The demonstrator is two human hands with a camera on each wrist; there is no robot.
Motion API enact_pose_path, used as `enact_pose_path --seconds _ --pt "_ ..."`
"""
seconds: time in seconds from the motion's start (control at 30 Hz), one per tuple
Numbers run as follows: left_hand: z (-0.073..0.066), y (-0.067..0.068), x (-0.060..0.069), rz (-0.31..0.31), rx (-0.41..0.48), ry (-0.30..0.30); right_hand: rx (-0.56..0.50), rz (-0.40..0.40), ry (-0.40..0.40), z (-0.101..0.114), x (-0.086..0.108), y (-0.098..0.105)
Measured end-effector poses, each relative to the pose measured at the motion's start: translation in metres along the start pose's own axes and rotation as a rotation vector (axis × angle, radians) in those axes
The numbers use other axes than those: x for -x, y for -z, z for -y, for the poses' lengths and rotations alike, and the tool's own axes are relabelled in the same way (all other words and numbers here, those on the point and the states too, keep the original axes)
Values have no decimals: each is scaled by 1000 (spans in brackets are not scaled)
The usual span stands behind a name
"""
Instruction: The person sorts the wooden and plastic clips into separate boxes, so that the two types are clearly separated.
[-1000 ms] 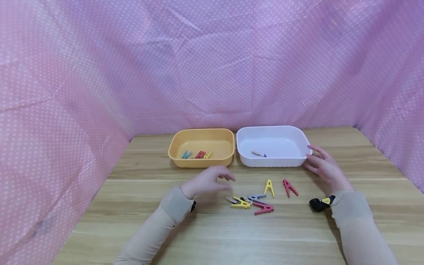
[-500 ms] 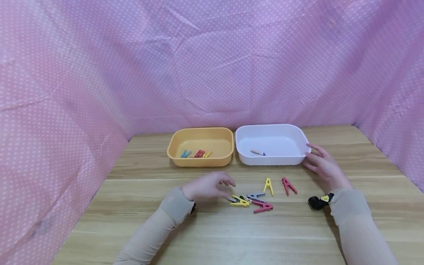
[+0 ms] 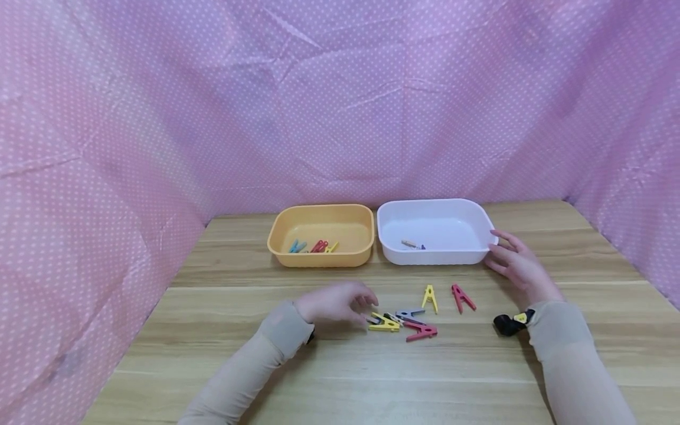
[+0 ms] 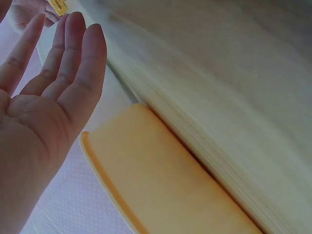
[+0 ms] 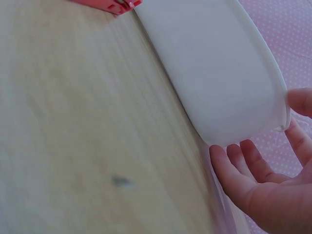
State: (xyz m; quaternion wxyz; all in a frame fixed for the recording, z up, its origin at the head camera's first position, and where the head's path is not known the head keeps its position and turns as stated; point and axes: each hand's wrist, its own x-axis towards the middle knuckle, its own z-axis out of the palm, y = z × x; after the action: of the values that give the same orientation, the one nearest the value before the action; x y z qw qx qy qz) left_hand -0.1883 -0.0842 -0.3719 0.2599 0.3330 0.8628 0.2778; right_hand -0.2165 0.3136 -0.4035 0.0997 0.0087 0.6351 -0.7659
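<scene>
In the head view my left hand hovers with bent fingers at the left edge of a pile of clothespins: a yellow one, a red one, a grey one and darker ones. The left wrist view shows this hand with extended fingers and an empty palm. My right hand touches the right end of the white bin. Seen from the right wrist, spread fingers lie against that bin's outer wall.
Beside the white bin stands a yellow bin holding blue, red and yellow clothespins. A few small pins lie in the white bin. Behind the pile are a yellow clothespin and a red one. Pink dotted cloth surrounds the wooden table.
My left hand has come down and nearer the front, to the pile's left edge. My right hand stays at the white bin. The whole head view has shifted slightly.
</scene>
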Motion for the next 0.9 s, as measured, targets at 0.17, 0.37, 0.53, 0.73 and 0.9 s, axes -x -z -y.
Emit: enact_pose_path --seconds 0.17,0.37,0.53,0.73,0.9 --pt "1 -2 -3 16 -13 -11 8 1 15 0 1 0" --pt "2 -5 -5 28 -19 -13 -20 9 24 -1 1 1" --pt "1 -5 -5 37 -45 -17 -26 7 25 -1 1 1" --pt "-1 -6 -6 45 -82 -33 -35 0 17 0 0 1" --pt "1 -7 -8 52 -73 -19 -42 -2 17 0 -1 1"
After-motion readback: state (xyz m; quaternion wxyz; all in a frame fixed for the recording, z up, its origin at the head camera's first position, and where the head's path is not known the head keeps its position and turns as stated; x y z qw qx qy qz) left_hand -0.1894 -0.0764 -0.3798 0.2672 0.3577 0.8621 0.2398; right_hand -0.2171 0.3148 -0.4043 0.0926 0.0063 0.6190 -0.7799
